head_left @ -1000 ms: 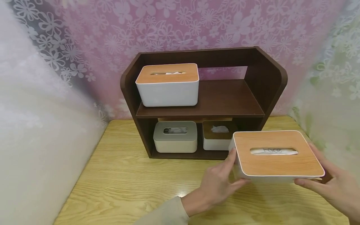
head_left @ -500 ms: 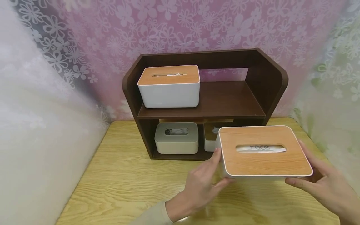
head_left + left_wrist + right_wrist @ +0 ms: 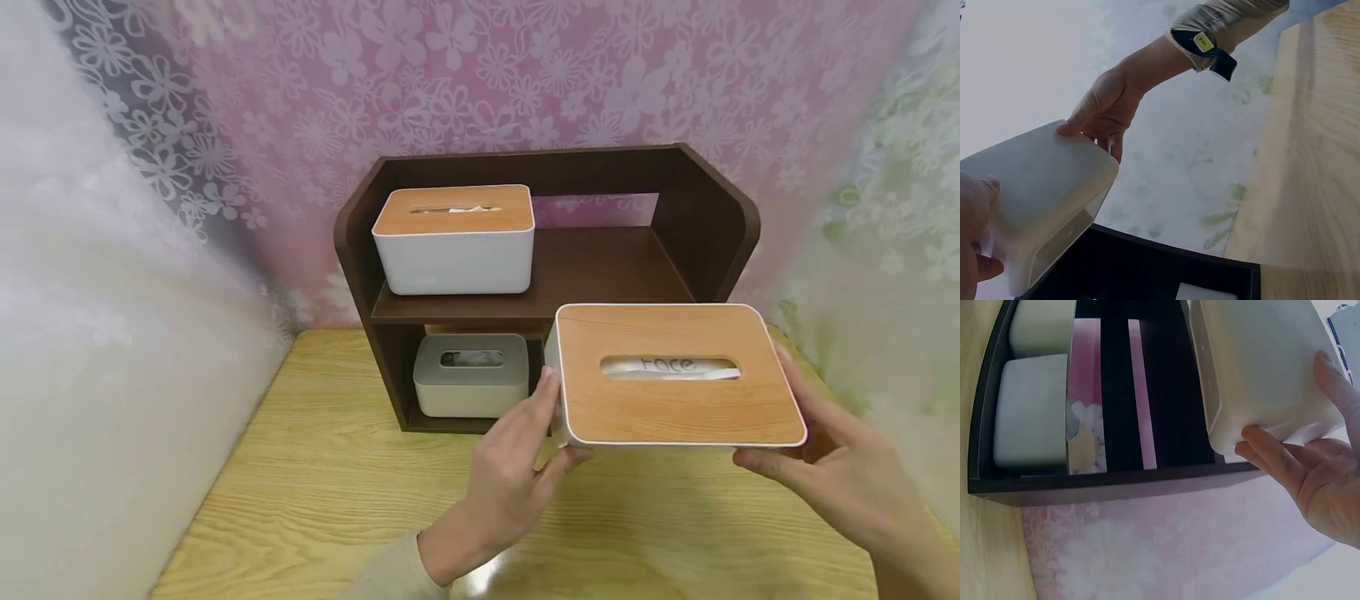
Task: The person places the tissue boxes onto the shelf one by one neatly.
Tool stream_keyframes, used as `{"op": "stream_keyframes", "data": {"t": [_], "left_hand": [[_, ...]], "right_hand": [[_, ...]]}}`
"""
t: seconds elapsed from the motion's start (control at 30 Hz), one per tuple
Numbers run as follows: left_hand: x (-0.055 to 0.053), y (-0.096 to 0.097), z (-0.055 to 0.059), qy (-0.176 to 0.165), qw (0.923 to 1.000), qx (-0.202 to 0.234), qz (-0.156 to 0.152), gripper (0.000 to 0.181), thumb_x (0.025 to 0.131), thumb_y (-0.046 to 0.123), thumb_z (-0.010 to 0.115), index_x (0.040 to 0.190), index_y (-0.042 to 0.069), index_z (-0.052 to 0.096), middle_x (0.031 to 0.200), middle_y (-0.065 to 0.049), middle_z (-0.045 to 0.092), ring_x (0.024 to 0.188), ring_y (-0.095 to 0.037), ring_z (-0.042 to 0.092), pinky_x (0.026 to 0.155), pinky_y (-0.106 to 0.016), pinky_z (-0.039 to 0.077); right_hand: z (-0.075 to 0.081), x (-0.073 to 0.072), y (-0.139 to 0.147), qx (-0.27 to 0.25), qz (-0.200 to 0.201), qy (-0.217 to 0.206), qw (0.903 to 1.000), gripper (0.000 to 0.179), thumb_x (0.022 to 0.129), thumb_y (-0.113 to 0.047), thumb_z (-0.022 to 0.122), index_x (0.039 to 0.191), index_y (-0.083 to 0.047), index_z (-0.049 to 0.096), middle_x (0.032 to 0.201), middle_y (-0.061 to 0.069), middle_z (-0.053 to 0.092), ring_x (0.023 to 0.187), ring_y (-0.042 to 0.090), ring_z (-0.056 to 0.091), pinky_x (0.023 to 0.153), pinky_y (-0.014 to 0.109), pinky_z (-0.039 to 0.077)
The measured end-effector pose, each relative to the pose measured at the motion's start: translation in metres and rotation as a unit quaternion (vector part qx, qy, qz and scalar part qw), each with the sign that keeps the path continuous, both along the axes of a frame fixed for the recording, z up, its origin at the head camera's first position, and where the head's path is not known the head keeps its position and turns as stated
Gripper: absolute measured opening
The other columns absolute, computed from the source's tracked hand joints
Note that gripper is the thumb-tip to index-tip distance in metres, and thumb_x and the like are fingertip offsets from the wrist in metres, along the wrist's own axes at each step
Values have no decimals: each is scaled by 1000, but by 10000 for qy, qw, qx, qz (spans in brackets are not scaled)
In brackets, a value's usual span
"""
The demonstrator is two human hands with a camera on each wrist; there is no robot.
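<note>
Both hands hold a white tissue box [image 3: 675, 412] with a wood-grain lid above the table, in front of the shelf's right half. Through its slot shows a packet printed "Face". My left hand [image 3: 506, 479] grips the left end, thumb at the front lower edge. My right hand [image 3: 851, 467] grips the right end, its fingers partly hidden behind the box. In the right wrist view, that hand's fingers [image 3: 1272, 456] press the box's side and underside. A larger tissue box [image 3: 453, 262] with a similar lid sits at the upper shelf's left.
The dark brown two-tier shelf [image 3: 615, 258] stands on a wooden table [image 3: 300, 500]. On its lower tier sits a cream tissue box [image 3: 471, 398] with a grey lid. Another white box [image 3: 1032, 412] beside it is hidden in the head view. Patterned curtains surround the table.
Both hands have carried the tissue box left and upward, toward the shelf. It now covers the brown-lidded box on the lower tier and overlaps the upper board's front edge in the head view.
</note>
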State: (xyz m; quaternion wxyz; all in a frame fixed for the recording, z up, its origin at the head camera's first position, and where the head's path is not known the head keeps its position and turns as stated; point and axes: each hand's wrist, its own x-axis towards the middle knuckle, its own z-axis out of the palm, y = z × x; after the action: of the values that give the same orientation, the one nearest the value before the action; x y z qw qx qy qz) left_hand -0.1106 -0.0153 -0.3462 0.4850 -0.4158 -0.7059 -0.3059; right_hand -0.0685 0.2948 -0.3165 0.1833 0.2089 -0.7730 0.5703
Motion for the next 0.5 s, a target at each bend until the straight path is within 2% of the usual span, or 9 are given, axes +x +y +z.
{"op": "stream_keyframes", "data": {"t": [0.1,0.13,0.2,0.33,0.5], "left_hand": [[-4,-3,6,-52,9999,32,-81,83,81,19,81,143,-16,38,129,-26,61,114,-30,65,94,-34,53],[-6,-3,7,-74,9999,35,-107,84,81,17,82,144,-15,37,130,-26,61,114,-30,65,94,-34,53],[-8,-4,9,-106,9998,41,-160,83,82,16,80,144,-16,36,130,-26,60,114,-30,65,95,-35,53],[-14,-3,13,-213,9995,83,-231,74,92,18,70,146,-16,32,131,-25,59,117,-31,63,98,-37,51],[-24,-3,17,-594,9974,188,-368,68,100,21,55,149,-15,25,135,-23,56,123,-31,58,101,-37,49]], "right_hand": [[4,-8,-5,-700,677,212,9950,103,63,40,64,153,6,26,160,7,34,104,8,66,75,19,56],[5,-10,-7,-753,735,252,9941,103,63,40,64,153,6,25,161,7,31,105,8,66,75,19,56],[8,-13,-9,-747,740,309,9940,103,64,39,64,153,5,25,161,8,31,106,8,66,76,19,56],[16,-17,-14,-388,413,317,9979,103,66,36,67,154,0,27,162,8,28,105,4,66,74,17,55],[24,-29,-22,-496,439,600,9960,99,68,34,68,153,1,29,161,10,29,118,5,61,80,17,54]]}}
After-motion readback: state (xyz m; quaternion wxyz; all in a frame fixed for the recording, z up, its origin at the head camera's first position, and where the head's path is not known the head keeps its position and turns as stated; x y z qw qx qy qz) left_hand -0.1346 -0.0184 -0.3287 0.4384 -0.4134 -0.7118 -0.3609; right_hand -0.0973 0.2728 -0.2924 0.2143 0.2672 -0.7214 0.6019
